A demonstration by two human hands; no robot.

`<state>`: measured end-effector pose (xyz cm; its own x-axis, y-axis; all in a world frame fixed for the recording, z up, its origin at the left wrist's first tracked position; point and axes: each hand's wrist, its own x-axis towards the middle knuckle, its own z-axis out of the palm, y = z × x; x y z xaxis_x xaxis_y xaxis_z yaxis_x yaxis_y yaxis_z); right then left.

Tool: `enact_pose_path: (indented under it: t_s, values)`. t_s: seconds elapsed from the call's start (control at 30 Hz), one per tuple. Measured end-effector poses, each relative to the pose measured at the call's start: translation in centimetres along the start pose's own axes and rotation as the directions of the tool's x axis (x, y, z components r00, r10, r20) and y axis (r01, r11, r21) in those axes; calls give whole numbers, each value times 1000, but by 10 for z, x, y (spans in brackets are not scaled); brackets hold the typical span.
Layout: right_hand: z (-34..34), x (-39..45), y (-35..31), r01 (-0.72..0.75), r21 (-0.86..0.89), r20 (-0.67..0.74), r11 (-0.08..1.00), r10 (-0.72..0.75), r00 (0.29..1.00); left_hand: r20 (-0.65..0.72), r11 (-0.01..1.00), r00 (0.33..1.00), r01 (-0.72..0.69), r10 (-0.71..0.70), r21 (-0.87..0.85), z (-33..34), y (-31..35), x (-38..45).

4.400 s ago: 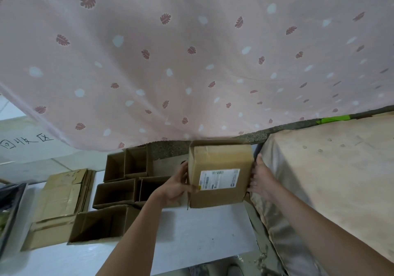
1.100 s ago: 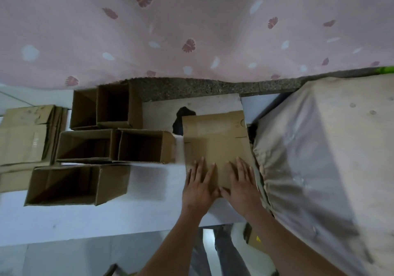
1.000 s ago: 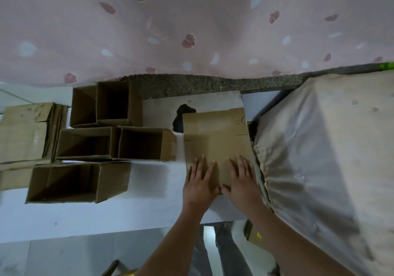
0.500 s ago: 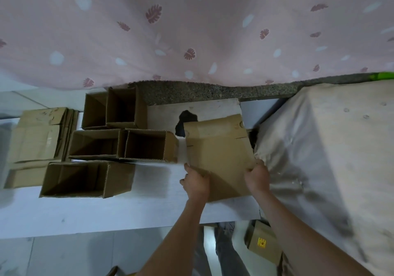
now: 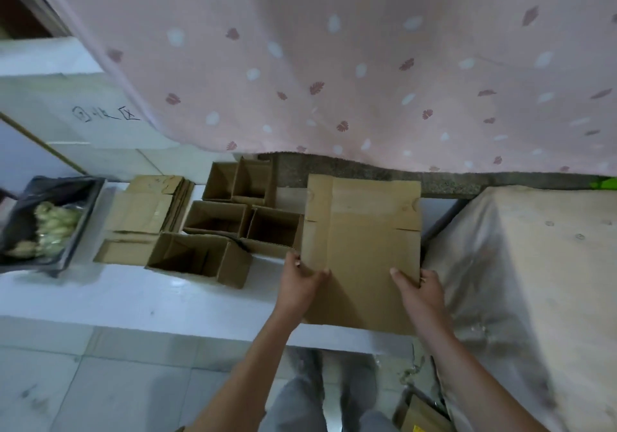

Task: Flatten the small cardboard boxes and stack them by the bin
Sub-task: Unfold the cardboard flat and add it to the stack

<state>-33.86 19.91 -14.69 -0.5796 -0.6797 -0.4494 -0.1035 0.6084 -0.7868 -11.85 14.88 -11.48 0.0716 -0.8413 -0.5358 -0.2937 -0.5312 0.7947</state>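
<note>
A flattened brown cardboard box is held lifted over the white table. My left hand grips its lower left edge and my right hand grips its lower right edge. Left of it stand several open, unflattened boxes, lying on their sides in a cluster. Further left lies a stack of flattened boxes next to a black bin lined with a bag and holding pale scraps.
A pink patterned curtain hangs behind the table. A large object under a beige cloth stands close on the right. A small box lies on the floor by my legs. Grey floor tiles lie below left.
Both hands pressed the box flat on the table a second ago. They then gripped its near edges and lifted it; it now faces me more upright. The view has swung left, showing the bin.
</note>
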Motion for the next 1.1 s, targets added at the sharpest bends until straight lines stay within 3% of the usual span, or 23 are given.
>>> enact_pose_path:
  t_s: [0.2,0.4,0.73,1.1]
  values:
    - [37,-43,-59,216,80,89,973,-223,971,-170,992,983,-86,70,-88,-70,0,-23]
    - [106,-77,-116,334,105,158,937,-347,925,-267,978,958,-144,100,-148,-160,6,-17]
    - [275,-135,-191,389,87,211,917,-399,893,-257,922,965,-153,60,-357,-335,-16,45]
    - [348,-149,-233,401,65,218,914,-405,888,-181,899,983,-103,28,-425,-419,-20,90]
